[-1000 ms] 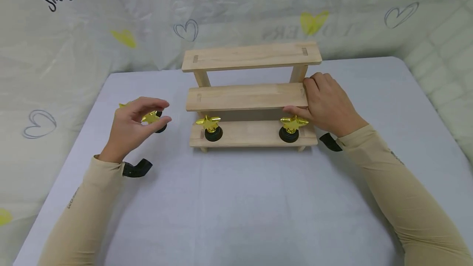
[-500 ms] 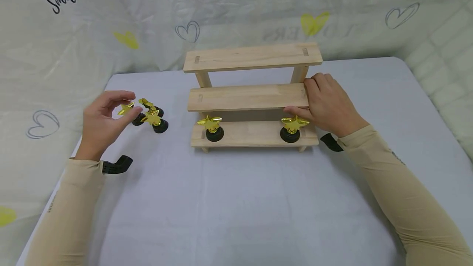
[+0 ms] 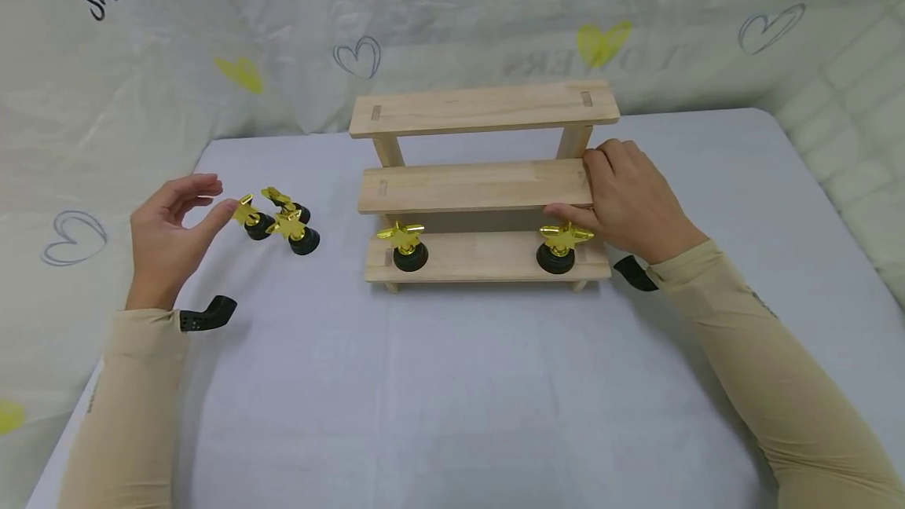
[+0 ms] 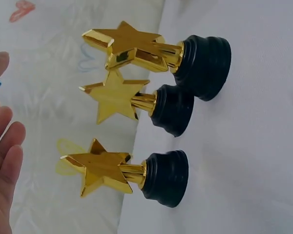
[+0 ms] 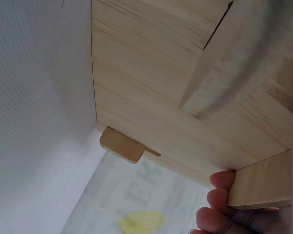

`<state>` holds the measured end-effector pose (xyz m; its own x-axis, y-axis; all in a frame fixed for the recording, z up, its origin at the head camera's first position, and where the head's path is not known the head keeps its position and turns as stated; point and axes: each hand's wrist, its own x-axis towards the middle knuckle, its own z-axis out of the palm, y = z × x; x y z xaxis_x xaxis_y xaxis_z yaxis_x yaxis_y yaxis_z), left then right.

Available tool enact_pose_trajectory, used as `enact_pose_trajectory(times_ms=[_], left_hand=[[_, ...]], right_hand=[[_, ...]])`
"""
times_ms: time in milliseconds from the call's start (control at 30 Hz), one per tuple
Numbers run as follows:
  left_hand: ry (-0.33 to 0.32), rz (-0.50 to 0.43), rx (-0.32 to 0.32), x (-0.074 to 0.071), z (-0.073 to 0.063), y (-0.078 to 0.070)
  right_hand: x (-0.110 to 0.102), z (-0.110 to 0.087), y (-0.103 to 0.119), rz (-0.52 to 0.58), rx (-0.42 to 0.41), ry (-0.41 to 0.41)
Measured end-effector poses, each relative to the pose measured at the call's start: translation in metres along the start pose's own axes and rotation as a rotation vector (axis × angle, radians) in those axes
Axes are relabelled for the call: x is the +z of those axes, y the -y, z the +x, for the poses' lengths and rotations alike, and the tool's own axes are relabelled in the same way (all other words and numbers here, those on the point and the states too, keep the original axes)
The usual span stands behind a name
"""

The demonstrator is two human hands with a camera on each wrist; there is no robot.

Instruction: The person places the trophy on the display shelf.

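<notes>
Currently, in the head view, the left hand (image 3: pixel 168 242) has thumb and fingers apart, holding nothing, just beside three gold star trophies (image 3: pixel 304 241) upright on the bench (image 3: pixel 424 399); the right hand (image 3: pixel 632 199) grips the right end of the wooden rack's middle tier (image 3: pixel 474 186), and two more trophies (image 3: pixel 411 258) stand on its bottom tier (image 3: pixel 481 255). In the left wrist view, one trophy (image 4: pixel 167 178) sits clearer of its neighbours, so pinching that one should disturb least. In the right wrist view, curled fingers (image 5: pixel 218 198) clasp wood; light steadying seems enough.
</notes>
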<state>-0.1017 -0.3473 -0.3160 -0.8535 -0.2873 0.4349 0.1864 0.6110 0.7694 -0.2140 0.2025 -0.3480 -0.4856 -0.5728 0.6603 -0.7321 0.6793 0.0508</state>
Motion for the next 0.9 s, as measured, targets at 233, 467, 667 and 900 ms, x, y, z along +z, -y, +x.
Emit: enact_pose_trajectory(times_ms=[233, 467, 667, 900], left_hand=[[-0.049, -0.065, -0.063, 0.002, 0.001, 0.019], [-0.033, -0.020, -0.129, 0.006, 0.000, 0.035], [0.042, 0.075, -0.200, 0.011, -0.004, 0.046], [0.107, 0.157, -0.228, 0.014, -0.007, 0.056]], right_hand=[[0.001, 0.001, 0.001, 0.014, 0.015, -0.008], [0.001, 0.001, 0.001, 0.015, 0.025, 0.005], [0.001, 0.001, 0.002, 0.021, 0.035, 0.034], [0.004, 0.002, 0.001, 0.016, 0.006, -0.005]])
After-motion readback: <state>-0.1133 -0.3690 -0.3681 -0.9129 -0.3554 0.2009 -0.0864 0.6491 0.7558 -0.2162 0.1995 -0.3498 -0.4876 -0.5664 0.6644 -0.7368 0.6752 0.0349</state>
